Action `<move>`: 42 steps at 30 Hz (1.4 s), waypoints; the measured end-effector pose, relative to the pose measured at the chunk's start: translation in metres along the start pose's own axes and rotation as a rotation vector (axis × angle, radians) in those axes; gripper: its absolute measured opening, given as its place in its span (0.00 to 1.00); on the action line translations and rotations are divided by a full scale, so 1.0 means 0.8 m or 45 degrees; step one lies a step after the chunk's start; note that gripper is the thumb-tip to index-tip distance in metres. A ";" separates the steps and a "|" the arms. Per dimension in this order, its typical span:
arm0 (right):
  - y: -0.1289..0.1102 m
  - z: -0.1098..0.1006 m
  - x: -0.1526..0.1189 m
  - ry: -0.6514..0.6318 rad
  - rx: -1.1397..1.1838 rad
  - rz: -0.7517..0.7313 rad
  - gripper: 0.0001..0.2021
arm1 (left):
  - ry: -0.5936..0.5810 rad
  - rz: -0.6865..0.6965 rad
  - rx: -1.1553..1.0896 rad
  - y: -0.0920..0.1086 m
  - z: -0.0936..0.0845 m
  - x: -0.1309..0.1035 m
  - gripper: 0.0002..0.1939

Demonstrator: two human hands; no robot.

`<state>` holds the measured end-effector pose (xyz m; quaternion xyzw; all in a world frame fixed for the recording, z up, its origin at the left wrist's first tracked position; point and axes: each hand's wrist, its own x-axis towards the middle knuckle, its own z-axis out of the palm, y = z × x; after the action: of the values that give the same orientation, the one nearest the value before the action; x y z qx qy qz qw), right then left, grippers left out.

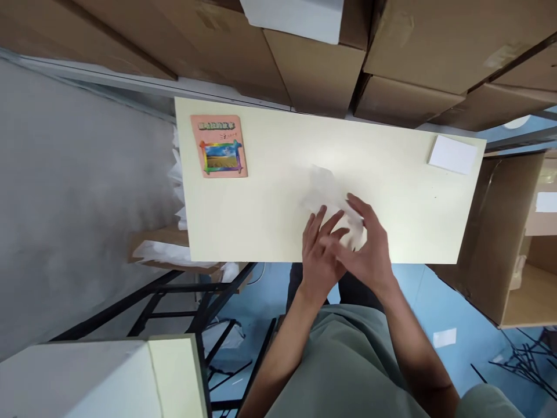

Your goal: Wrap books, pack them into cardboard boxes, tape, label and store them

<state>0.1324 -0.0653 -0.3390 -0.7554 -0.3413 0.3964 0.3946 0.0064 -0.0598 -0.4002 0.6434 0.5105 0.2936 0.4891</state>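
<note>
"At six o'clock on the bench (pixel 256 226), what does that person (pixel 348 366) have there?"

"A cloudy sheet (pixel 322 184), thin, lying around the bench's middle, its far end toward twelve. The left hand (pixel 319 261) has its fingers fanned and half bent; the right hand (pixel 372 252) is loosely curved, thumb crossing toward nine. Too blurred for me to tell whether either truly grips."

"Why so close together?"

"Flimsy stuff likely needs fingers from both sides. The book (pixel 221 146) at ten o'clock and what looks like a white pad (pixel 452 155) at two seem parked there to spare the middle."

"And room to move?"

"Sideways, a good stretch toward nine and three. At twelve, cardboard boxes (pixel 315 75) stand just beyond the far edge; past the three o'clock end sits an open carton (pixel 483 232). The near edge runs right by the hands, so something slipping that way could drop."
</note>
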 end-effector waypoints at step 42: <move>0.172 -0.101 0.087 0.557 -0.705 0.160 0.27 | 0.149 -0.157 0.255 -0.115 -0.076 0.119 0.33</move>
<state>0.2623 -0.0968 -0.4510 -0.9202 -0.2960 0.1413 0.2135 -0.0516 0.0504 -0.4758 0.6381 0.6034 0.2476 0.4092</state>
